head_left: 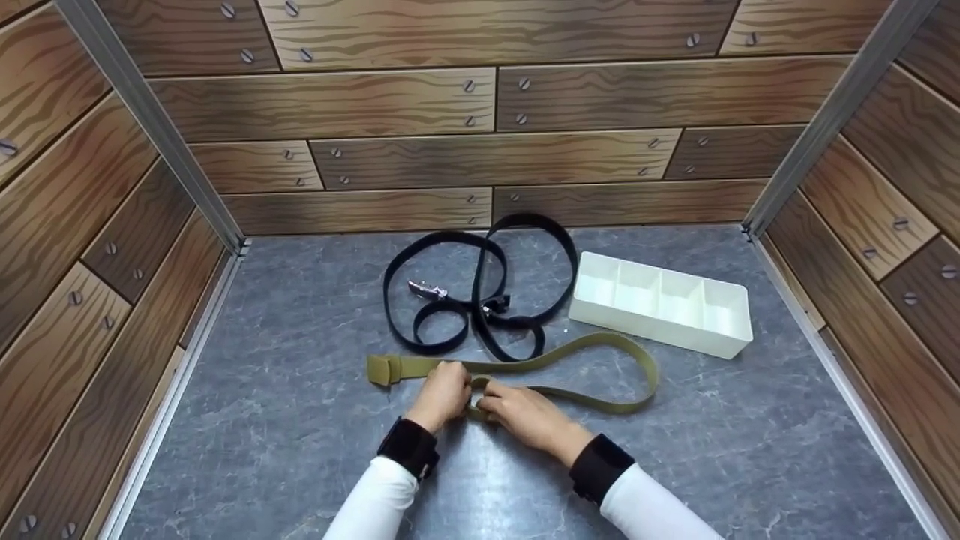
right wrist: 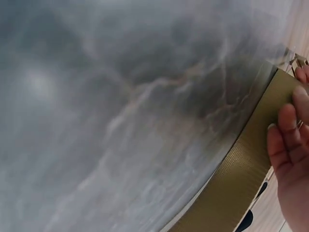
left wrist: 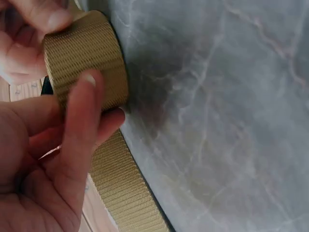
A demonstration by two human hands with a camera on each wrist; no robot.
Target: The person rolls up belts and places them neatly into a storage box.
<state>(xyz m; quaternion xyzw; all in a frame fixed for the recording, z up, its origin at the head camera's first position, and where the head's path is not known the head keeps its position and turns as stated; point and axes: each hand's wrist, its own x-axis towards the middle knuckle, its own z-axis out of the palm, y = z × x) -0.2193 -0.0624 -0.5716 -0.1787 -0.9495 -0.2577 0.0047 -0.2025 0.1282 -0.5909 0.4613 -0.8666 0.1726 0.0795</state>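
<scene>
Olive webbing belt [head_left: 652, 375]: my left hand [head_left: 444, 394] and right hand [head_left: 526, 415] both pinch its curled end, lower centre of the head view. It loops right, buckle [head_left: 382, 370] left. Likely light, bendy, low-slip; I'd hold the curl by its edges.

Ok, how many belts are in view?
3: an olive woven belt held by the left hand and right hand; beyond it, a left black belt crossing a right black belt. Overlaps might hide another.

Pale glare lies on the grey floor [head_left: 480, 480] — wrist views look soft.
</scene>
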